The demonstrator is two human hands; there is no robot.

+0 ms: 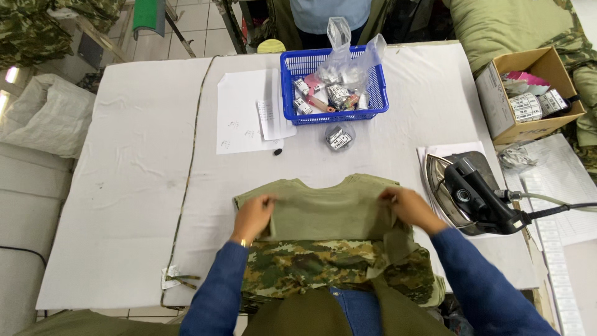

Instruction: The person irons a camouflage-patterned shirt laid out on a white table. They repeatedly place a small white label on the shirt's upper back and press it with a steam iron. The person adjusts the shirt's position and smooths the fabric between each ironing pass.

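White cloth is covering the table (pixel 124 186); near its front edge, left hand (pixel 252 214) and right hand (pixel 410 208) are pinching a soft, light olive shirt (pixel 326 211) by its side folds

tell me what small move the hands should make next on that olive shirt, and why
Probably draw both hands outward to smooth the fold flat. The left hand and right hand each pinch an edge of the olive garment, which lies folded on the white table over a camouflage piece. A loose flap still bunches beneath the right hand, and the iron rests alongside, untouched.
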